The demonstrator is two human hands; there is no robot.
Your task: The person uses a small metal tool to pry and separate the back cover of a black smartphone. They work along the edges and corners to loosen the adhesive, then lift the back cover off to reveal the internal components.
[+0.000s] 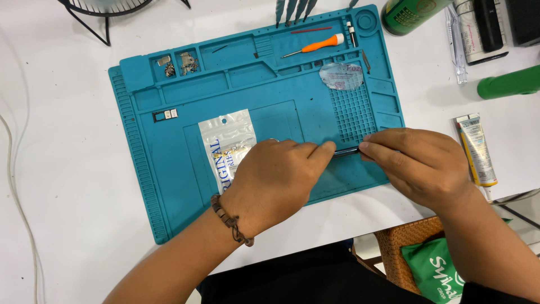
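Both my hands meet over the front right part of a teal silicone work mat (169,186). My left hand (275,180) and my right hand (419,163) each pinch one end of a thin dark strip-like part (346,151) held edge-on between the fingertips. What kind of part it is cannot be told. A beaded bracelet circles my left wrist. Partly under my left hand lies a clear and silver plastic pouch (225,141).
On the mat: an orange-handled screwdriver (315,46), small screws and metal bits (180,63) in tray pockets, a card tray (166,115), a round foil sticker (341,76). Off the mat at right: a glue tube (477,149), green bottles (509,83), a wicker chair with a green bag (433,264).
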